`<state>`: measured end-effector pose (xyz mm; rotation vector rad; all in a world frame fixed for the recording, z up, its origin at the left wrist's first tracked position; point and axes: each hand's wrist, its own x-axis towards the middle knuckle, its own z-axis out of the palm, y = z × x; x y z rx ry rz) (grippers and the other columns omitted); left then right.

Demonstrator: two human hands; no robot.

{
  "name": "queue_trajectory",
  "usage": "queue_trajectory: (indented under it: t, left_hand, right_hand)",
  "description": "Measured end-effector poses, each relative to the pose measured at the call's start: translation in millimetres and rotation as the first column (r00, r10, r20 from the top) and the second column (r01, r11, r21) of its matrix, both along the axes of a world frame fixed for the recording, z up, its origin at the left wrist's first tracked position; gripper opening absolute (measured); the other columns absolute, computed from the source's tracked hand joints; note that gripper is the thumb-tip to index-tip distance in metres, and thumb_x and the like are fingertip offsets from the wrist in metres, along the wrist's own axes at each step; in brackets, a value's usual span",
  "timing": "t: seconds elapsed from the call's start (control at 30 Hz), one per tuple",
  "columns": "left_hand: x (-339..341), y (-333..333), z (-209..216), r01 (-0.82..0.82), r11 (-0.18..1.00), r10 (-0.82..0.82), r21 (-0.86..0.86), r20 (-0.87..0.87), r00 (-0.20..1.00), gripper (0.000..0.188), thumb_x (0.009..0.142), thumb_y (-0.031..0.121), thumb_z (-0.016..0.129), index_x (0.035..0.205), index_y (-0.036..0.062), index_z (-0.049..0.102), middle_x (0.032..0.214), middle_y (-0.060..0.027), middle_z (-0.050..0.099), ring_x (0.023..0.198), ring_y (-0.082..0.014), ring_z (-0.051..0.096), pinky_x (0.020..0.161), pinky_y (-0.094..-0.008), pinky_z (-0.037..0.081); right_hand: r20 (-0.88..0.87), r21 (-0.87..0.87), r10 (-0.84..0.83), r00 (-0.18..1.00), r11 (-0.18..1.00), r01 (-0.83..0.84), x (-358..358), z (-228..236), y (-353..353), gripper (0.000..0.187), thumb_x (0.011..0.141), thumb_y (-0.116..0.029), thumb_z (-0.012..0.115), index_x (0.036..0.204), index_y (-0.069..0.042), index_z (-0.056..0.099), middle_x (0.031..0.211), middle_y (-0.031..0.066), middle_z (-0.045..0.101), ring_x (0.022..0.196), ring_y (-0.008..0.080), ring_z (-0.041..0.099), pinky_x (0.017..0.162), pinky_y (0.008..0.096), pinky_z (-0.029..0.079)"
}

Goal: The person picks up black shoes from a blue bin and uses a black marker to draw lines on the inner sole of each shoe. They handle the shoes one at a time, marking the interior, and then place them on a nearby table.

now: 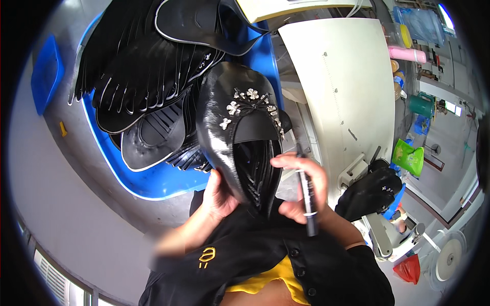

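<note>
My left hand [220, 198] grips the lower left side of a nested stack of shiny black shoe uppers [217, 109]. Silver flower ornaments [252, 94] decorate the front of the top upper, around its opening. The stack's narrow end points toward my body. On the right, my right hand [314, 186] holds a black marker pen [307, 196], which slants across the fingers. The index fingertip is at the right edge of the uppers' opening; whether it touches is unclear.
A blue tub [133, 184] full of more black shoe uppers [138, 61] stands ahead and left. To the right is a white tabletop [352, 66]. Beyond my right arm are black uppers [370, 194] and a sewing machine [380, 237]. A blue scoop-shaped piece [47, 76] lies far left.
</note>
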<state>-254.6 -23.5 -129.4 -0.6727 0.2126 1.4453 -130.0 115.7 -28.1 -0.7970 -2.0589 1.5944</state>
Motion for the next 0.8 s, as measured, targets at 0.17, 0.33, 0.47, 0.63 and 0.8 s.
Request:
queue_trajectory:
  t: [0.17,0.33,0.47,0.63,0.8]
  left_hand:
    - [0.6,30.5,12.1,-0.047,0.991,0.061,0.122,-0.112,0.992,0.081,0.073,0.062,0.059,0.131,0.008,0.042,0.134,-0.0092,0.044,0.125,-0.0259,0.04,0.108,-0.0428,0.026]
    - [-8.2,47.6,-29.7,0.044,0.986,-0.028,0.162,-0.098,0.995,0.08,0.076,0.066,0.053,0.132,0.0089,0.041,0.131,-0.0083,0.048,0.122,-0.0257,0.044,0.104,-0.0449,0.032]
    - [-8.0,63.0,-25.9,0.114,0.993,-0.096,0.011,-0.458,0.884,0.054,0.08,0.033,0.068,0.123,0.0067,0.048,0.114,-0.0088,0.059,0.106,-0.0229,0.056,0.096,-0.0399,0.042]
    - [18.3,71.4,-5.4,0.087,0.995,-0.045,0.046,-0.568,0.822,0.046,0.076,0.019,0.074,0.114,0.0035,0.054,0.108,-0.0081,0.061,0.097,-0.0198,0.059,0.09,-0.034,0.045]
    - [38.4,77.6,5.1,0.01,0.993,0.035,0.116,-0.381,0.924,0.057,0.085,0.04,0.06,0.126,0.004,0.044,0.121,-0.0104,0.054,0.113,-0.0269,0.051,0.098,-0.0424,0.04]
  right_hand:
    - [0.291,0.442,-0.029,0.956,0.891,-0.107,-13.5,9.2,-16.6,0.062,0.059,-0.02,0.081,0.114,-0.007,0.053,0.107,0.0166,0.054,0.1,0.0375,0.052,0.086,0.0444,0.042]
    - [0.332,0.33,-0.038,0.942,0.941,-0.079,-10.0,10.2,-9.8,0.051,0.066,-0.002,0.073,0.112,-0.005,0.051,0.095,0.0159,0.055,0.087,0.0341,0.055,0.075,0.0417,0.045]
    - [0.344,0.367,-0.265,0.901,0.921,0.13,-15.8,-17.7,-15.2,0.068,0.062,-0.006,0.081,0.118,-0.004,0.042,0.101,0.0129,0.05,0.089,0.0248,0.052,0.079,0.0346,0.043]
    - [0.206,0.452,-0.398,0.894,0.849,0.274,2.3,-37.2,-10.3,0.054,0.064,-0.001,0.073,0.111,-0.006,0.047,0.095,0.0137,0.049,0.086,0.0295,0.05,0.077,0.0391,0.039]
    - [0.058,0.246,-0.442,0.895,0.876,0.416,24.3,-19.6,-11.8,0.044,0.07,0.008,0.065,0.108,-0.005,0.044,0.095,0.0078,0.046,0.079,0.0161,0.049,0.068,0.029,0.043]
